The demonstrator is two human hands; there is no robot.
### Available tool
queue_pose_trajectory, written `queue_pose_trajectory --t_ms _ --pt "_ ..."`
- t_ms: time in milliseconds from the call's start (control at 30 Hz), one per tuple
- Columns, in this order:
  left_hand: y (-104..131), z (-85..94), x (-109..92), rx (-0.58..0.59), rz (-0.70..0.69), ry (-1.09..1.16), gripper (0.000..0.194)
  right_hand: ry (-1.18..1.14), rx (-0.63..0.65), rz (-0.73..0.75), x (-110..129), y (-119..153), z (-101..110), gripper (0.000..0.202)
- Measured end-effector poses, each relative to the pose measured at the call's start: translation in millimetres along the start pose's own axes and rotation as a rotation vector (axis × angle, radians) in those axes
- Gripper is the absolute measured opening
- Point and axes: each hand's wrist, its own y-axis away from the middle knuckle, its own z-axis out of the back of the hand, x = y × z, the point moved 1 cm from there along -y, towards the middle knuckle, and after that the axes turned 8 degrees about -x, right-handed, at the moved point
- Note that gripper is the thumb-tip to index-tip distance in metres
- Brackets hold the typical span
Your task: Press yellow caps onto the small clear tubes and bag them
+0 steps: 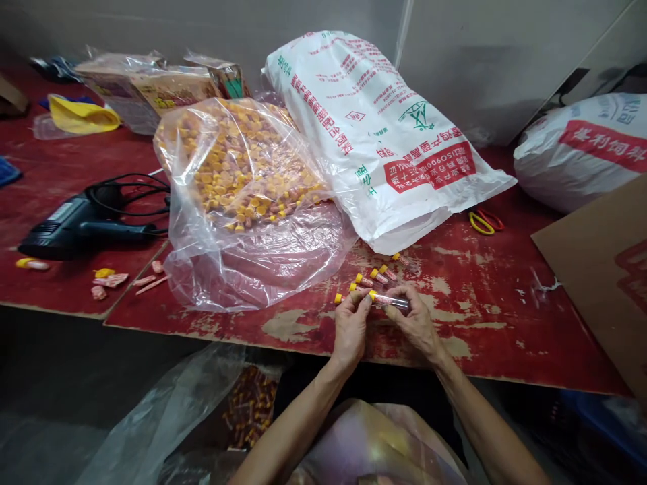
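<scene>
A clear tube (390, 300) with a yellow cap is held level between my two hands, just above the table's front part. My left hand (350, 330) pinches its capped end between thumb and fingers. Closed around the clear end is my right hand (418, 322), with thumb and fingers on the tube's body. Several similar yellow-capped tubes (364, 280) with pinkish labels or contents lie just beyond my hands, some partly hidden by them. Left of these lies a large clear plastic bag (263, 259) holding many small yellow-capped pieces (242, 168).
A white printed sack (374, 128) lies behind the tubes, with scissors (482, 221) to its right. A heat gun (85, 225) rests at left. A cardboard box (596, 269) borders the right side. Below the worn red table (475, 350), a bag holds more yellow-capped tubes (250, 407).
</scene>
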Motion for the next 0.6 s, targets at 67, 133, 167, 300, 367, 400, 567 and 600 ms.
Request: queue_pose_trajectory --t_ms 67,133,167,300,367,400,567,600 --pt "2.6 -0.2 -0.2 0.021 -0.052 -0.112 0.019 0.087 0.062 0.013 -1.5 -0.1 2.1 0.025" --pt "5.2 -1.8 -0.8 0.044 -0.089 -0.193 0.022 0.096 0.063 0.035 -2.9 0.0 3.6 0.026" --pt "6.3 -3.2 -1.1 0.057 -0.114 -0.228 0.022 0.087 0.034 0.046 -3.8 0.3 3.8 0.026" --pt "9.5 -10.2 -1.7 0.111 -0.266 -0.364 0.024 0.020 -0.161 0.095 -10.6 5.9 -0.9 0.028" --pt "9.4 -14.9 -3.7 0.139 -0.340 -0.421 0.026 -0.026 -0.254 0.112 -15.1 8.9 -3.3 0.028" --pt "8.2 -17.7 -5.9 0.167 -0.370 -0.447 0.026 -0.049 -0.287 0.112 -17.0 8.9 -3.1 0.029" --pt "-25.0 -27.1 -32.6 0.286 -0.502 -0.536 0.019 0.042 -0.308 0.049 -21.7 -21.8 22.7 0.032" --pt "-39.8 -25.0 -39.9 0.216 -0.548 -0.567 0.018 0.101 -0.335 0.049 -23.3 -33.0 32.5 0.034"
